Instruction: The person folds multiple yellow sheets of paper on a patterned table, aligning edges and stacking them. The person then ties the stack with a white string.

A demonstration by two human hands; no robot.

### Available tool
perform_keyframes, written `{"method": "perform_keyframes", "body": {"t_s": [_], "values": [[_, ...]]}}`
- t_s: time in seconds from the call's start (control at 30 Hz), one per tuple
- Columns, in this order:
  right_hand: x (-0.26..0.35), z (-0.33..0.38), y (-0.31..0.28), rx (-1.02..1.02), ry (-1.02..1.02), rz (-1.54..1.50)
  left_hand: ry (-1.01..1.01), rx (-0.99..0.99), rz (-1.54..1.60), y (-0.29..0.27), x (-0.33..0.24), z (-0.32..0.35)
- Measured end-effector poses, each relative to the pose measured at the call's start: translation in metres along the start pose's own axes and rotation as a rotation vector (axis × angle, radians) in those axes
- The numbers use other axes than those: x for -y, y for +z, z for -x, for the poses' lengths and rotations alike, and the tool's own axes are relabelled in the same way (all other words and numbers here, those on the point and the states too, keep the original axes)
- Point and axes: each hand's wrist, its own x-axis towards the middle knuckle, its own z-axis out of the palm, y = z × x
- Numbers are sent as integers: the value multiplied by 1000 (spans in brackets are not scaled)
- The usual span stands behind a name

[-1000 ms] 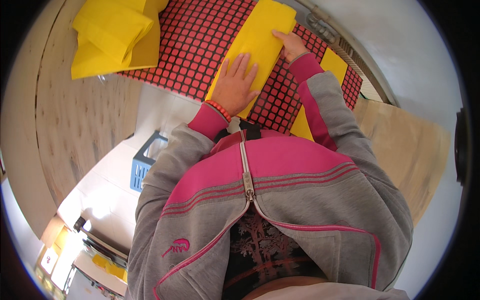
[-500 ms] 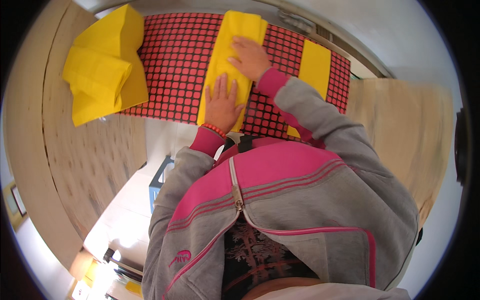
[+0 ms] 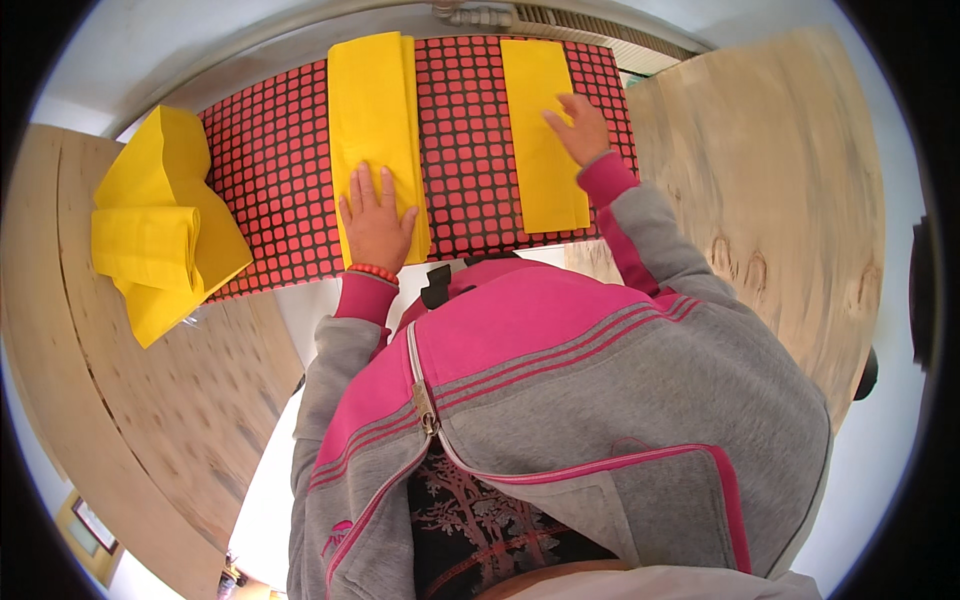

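A folded yellow cloth [image 3: 372,110] lies lengthwise across the middle of a red-and-black patterned tabletop [image 3: 465,150], its layers showing along the right edge. My left hand [image 3: 377,225] rests flat on its near end, fingers stretched out. To the right lies a narrower folded yellow cloth [image 3: 540,140]. My right hand [image 3: 584,132] is at this cloth's right edge, thumb and fingers apart, holding nothing; whether it touches the fabric I cannot tell.
At the left end, a loosely bunched yellow cloth [image 3: 155,235] overhangs onto a wooden table [image 3: 255,345]. Another wooden table [image 3: 770,170] stands to the right. Behind the patterned top are a radiator [image 3: 600,32] and a pipe [image 3: 300,45] along the wall.
My right hand has left the middle cloth and moved right to the narrower one. My left hand stays flat on the middle cloth. The whole view has shifted.
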Motion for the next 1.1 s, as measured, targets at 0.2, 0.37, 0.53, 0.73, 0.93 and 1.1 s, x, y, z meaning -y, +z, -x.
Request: {"method": "perform_keyframes", "body": {"t_s": [0.2, 0.37, 0.53, 0.73, 0.93, 1.1], "values": [[-88, 49, 8, -142, 407, -289, 112, -130, 165, -31, -19, -3], [-92, 54, 14, -63, 440, -52, 42, 279, 1090, -10, -75, -4], [-78, 51, 7, 217, 362, 129, -308, 605, 1335, 37, -98, 7], [-60, 53, 16, 98, 464, 140, -498, 557, 1519, 75, -96, 5], [-76, 55, 31, 332, 542, -138, -507, 543, 1461, 76, -98, 4], [-78, 47, 56, 285, 564, -287, -563, 627, 1594, 64, -99, 1]]}}
